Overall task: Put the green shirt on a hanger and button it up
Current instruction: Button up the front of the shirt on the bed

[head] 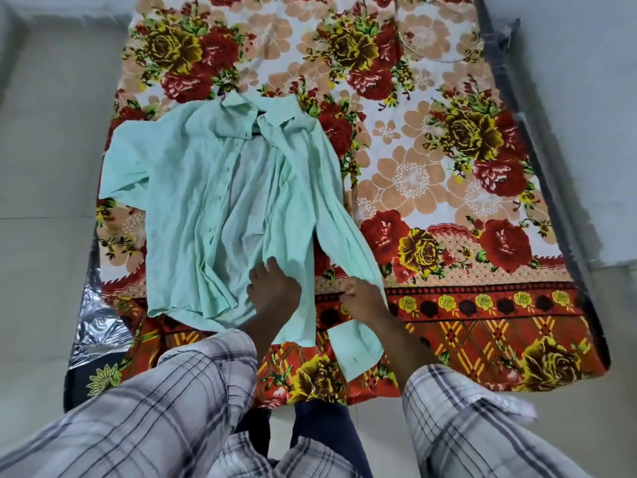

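A floral bedsheet (431, 174) covers the bed, and the green shirt (220, 208) lies on it, unbuttoned, a dark hanger (225, 89) poking from its collar. No writing is readable. My left hand (272, 294) presses flat, fingers spread, on the hem; my right hand (363, 300) pinches the sleeve edge.

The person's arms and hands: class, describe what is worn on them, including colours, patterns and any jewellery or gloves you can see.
Both arms wear loose long sleeves in a pale plaid: white and light grey ground crossed by dark grey and black lines. The left sleeve and right sleeve end short of the wrists, leaving the forearms bare. The left hand and right hand are bare, with no gloves. No rings, watch or bracelets are visible.
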